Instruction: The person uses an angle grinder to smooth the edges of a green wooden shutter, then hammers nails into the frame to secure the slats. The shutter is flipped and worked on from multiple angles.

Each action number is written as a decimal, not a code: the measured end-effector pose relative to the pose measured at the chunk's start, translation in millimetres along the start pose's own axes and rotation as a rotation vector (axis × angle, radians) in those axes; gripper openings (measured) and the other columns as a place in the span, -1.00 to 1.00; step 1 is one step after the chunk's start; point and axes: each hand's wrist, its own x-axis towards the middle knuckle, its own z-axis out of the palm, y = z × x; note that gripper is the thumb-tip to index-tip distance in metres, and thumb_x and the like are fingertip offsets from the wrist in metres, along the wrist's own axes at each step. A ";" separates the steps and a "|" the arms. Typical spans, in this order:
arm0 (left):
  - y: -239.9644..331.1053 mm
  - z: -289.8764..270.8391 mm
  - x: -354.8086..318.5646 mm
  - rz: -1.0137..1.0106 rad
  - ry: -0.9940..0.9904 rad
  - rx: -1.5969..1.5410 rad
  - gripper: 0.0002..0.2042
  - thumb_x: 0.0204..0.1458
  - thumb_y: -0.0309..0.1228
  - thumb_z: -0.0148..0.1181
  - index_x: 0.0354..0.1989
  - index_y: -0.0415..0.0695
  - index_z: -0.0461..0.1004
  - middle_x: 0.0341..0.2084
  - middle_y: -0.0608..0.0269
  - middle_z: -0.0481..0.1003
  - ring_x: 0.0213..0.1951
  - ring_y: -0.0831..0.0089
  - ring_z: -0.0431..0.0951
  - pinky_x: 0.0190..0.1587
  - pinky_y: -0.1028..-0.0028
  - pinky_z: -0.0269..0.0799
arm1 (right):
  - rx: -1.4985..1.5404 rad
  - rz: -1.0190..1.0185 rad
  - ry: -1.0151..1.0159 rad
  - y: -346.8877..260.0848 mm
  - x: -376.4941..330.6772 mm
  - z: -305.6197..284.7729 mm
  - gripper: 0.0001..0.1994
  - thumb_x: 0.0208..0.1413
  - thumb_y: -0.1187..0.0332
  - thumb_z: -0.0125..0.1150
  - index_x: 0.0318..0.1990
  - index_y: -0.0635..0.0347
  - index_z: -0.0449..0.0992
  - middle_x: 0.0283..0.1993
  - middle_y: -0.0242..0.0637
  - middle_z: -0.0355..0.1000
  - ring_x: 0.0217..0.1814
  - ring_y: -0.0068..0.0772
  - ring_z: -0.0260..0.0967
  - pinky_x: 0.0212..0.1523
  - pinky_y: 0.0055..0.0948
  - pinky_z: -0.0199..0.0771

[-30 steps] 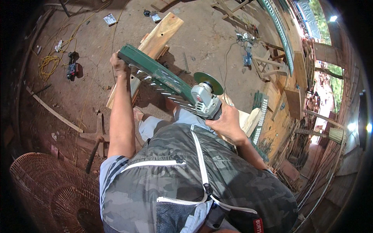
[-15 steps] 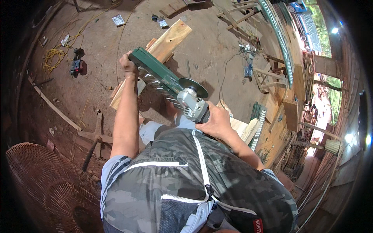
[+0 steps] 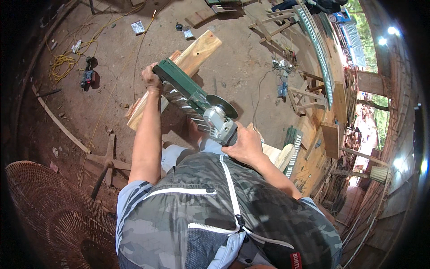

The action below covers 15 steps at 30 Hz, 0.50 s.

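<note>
My left hand [image 3: 151,78] is closed around the far left end of a long dark green metal piece [image 3: 179,80], which has a row of pale slats or teeth along its lower side. My right hand [image 3: 246,144] grips the body of a grey angle grinder [image 3: 217,122]. The grinder's round disc [image 3: 224,106] faces away from me, beside the near end of the green piece. Whether the disc touches the metal I cannot tell. The green piece lies across a light wooden plank [image 3: 200,50] that slants beneath it.
A rusty fan guard [image 3: 49,210] stands at lower left. Yellow cord [image 3: 62,67] and a power tool [image 3: 88,76] lie on the dirt floor at left. Wooden trestles [image 3: 309,96] and a long slotted green strip [image 3: 320,58] are at right. A person in dark clothing [image 3: 324,5] shows at the top right.
My right hand and the grinder have shifted slightly left relative to the floor. Both grips are unchanged. A person has come into view at the top right.
</note>
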 end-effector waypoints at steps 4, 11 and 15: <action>-7.1 -1.0 0.3 -0.053 -0.046 -0.082 -0.92 0.09 -0.53 0.18 -0.32 -0.13 0.61 -0.38 0.04 0.67 -0.33 0.03 0.67 -0.26 0.14 0.52 | 0.005 -0.046 0.015 -1.7 3.5 0.9 -0.44 -0.26 0.14 0.54 -0.14 0.35 0.52 -0.37 0.18 0.58 -0.22 0.31 0.59 -0.13 0.09 0.59; 7.8 -2.3 2.9 -0.059 -0.025 -0.103 -0.91 0.08 -0.55 0.16 -0.35 -0.16 0.60 -0.40 0.00 0.69 -0.36 0.05 0.71 -0.30 0.21 0.58 | -0.027 -0.033 -0.001 -8.1 1.7 -4.4 -0.41 -0.26 0.11 0.55 -0.15 0.39 0.52 -0.37 0.20 0.58 -0.21 0.32 0.60 -0.13 0.10 0.59; 3.4 -1.5 -3.8 -0.078 -0.014 -0.071 -0.93 0.08 -0.57 0.16 -0.39 -0.18 0.57 -0.42 0.00 0.68 -0.39 0.06 0.72 -0.33 0.25 0.59 | -0.049 -0.022 0.002 -11.5 -4.0 -3.4 -0.40 -0.26 0.09 0.56 -0.15 0.40 0.52 -0.37 0.21 0.58 -0.21 0.32 0.60 -0.14 0.08 0.60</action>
